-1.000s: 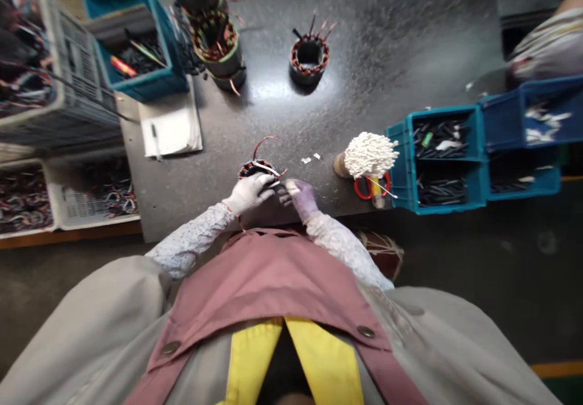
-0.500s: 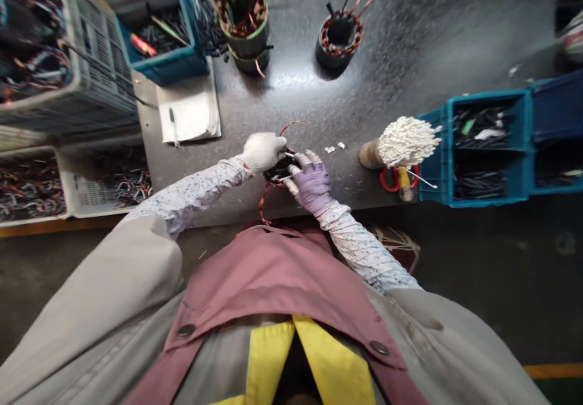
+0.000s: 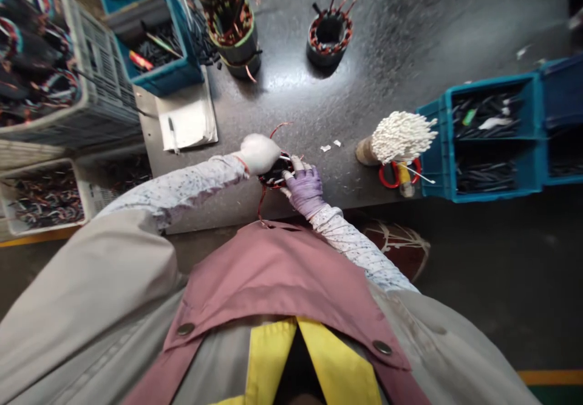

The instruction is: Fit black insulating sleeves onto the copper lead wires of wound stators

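Close to the table's front edge lies a motor stator [image 3: 271,178] with copper windings and loose red-brown wire ends, partly covered by both hands. My left hand [image 3: 259,153], in a white glove, is closed at the stator's upper left rim; its fingertips are hidden and blurred. A short white strip [image 3: 285,158] shows beside those fingers, across the stator's opening. My right hand [image 3: 305,187], in a purple glove with pale fingertips, grips the stator's right side with fingers bent over the rim.
Another stator [image 3: 330,36] stands farther back, and stacked stators [image 3: 234,34] rise left of it. A bundle of white ties [image 3: 403,138], red-handled scissors [image 3: 387,175] and blue bins [image 3: 496,138] are right. Left are a notepad [image 3: 189,116], a blue bin [image 3: 155,34] and crates [image 3: 98,65].
My left hand has turned slightly, its back now toward me, and its fingertips have gone out of sight. My right hand keeps its hold on the stator. The whole view has shifted slightly.
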Tool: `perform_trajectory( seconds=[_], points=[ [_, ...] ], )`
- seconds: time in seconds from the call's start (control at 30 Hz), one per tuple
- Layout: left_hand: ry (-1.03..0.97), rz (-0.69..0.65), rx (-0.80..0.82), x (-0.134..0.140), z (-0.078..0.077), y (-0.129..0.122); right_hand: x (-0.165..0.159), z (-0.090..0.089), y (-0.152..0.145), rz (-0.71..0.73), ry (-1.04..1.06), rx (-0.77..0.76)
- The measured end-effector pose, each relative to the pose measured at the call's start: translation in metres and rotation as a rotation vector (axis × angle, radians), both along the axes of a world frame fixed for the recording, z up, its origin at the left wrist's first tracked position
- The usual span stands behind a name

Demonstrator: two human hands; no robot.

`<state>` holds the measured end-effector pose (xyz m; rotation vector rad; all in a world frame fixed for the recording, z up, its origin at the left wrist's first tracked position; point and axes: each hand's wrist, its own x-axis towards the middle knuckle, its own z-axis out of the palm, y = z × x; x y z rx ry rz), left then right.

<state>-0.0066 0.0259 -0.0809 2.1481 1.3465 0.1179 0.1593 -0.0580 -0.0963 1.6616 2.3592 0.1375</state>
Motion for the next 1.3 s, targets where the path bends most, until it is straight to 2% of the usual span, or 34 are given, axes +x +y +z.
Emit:
perform_trajectory(
  seconds=[0.1,0.17,0.2,0.23,0.33,0.4,0.5,0.67,0.77,0.83,0.93,1.0,1.07,1.17,1.23,1.3],
  points=[
    [-0.145,-0.081,-0.100,0.010,-0.001,-0.031,-0.002,-0.001,0.004,-0.044,-0.015,-0.023],
    [-0.316,-0.203,-0.202,0.012,-0.011,-0.068,0.002,-0.001,0.005,-0.039,-0.007,-0.033],
    [-0.489,-0.264,-0.270,0.011,-0.018,-0.086,0.005,0.000,0.005,-0.022,0.006,-0.032],
    [-0.652,-0.209,-0.328,0.007,-0.026,-0.102,0.010,0.003,0.004,0.002,0.022,-0.024],
    [-0.958,0.278,-0.397,-0.016,-0.050,-0.125,0.024,0.018,0.000,0.064,0.067,0.082],
    [-1.019,0.547,-0.406,-0.031,-0.066,-0.124,0.026,0.029,0.003,0.095,0.070,0.192],
    [-1.062,0.676,-0.398,-0.036,-0.083,-0.114,0.013,0.035,0.021,0.164,0.011,0.243],
    [-1.027,0.636,-0.275,-0.005,-0.093,-0.103,-0.019,0.012,0.063,0.247,-0.121,0.108],
    [-0.955,0.567,-0.249,0.008,-0.093,-0.097,-0.020,0.000,0.075,0.278,-0.116,0.042],
    [-0.922,0.546,-0.255,0.011,-0.093,-0.095,-0.013,-0.003,0.081,0.289,-0.047,0.054],
    [-0.896,0.546,-0.252,0.013,-0.093,-0.094,0.001,0.003,0.095,0.228,0.201,0.180],
    [-0.893,0.553,-0.255,0.014,-0.093,-0.095,0.007,0.015,0.105,0.142,0.379,0.275],
    [-0.896,0.560,-0.261,0.016,-0.094,-0.096,0.008,0.029,0.109,0.113,0.440,0.311],
    [-0.892,0.554,-0.254,0.017,-0.095,-0.095,-0.001,0.041,0.095,0.210,0.240,0.195],
    [-0.891,0.548,-0.244,0.016,-0.095,-0.095,-0.011,0.035,0.083,0.232,0.027,0.071],
    [-0.890,0.546,-0.239,0.016,-0.096,-0.095,-0.020,0.023,0.082,0.202,-0.087,-0.004]
  ],
)
